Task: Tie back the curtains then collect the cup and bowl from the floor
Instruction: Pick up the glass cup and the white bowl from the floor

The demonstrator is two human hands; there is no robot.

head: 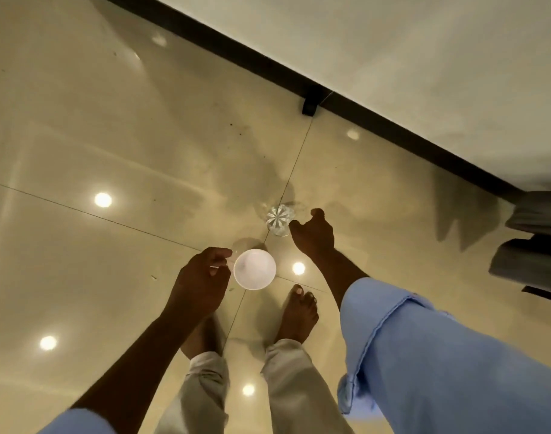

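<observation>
Presently, nearest the camera, two light blue sleeves [424,355] and two bare feet [297,314] on the glossy beige tiled floor [80,136] are showing the person bending forward. The left hand [202,277] is pinching the handle of a white round cup [254,269], seen from above; whether the cup is resting on the floor or already lifting cannot be told. Just beyond and to the right, the right hand [315,234] is hanging with fingers and thumb spread and loosely bent, holding nothing. The clear cut-glass bowl [280,220] is standing upright on the floor immediately to that hand's left, the fingertips just beside its rim or touching it. Judged from this, the right hand is the nearer one and needs a short leftward closing to take the bowl. Farther off, a black skirting strip [362,111] is running under the white wall; grey curtain folds [534,245] are hanging at the right edge.
</observation>
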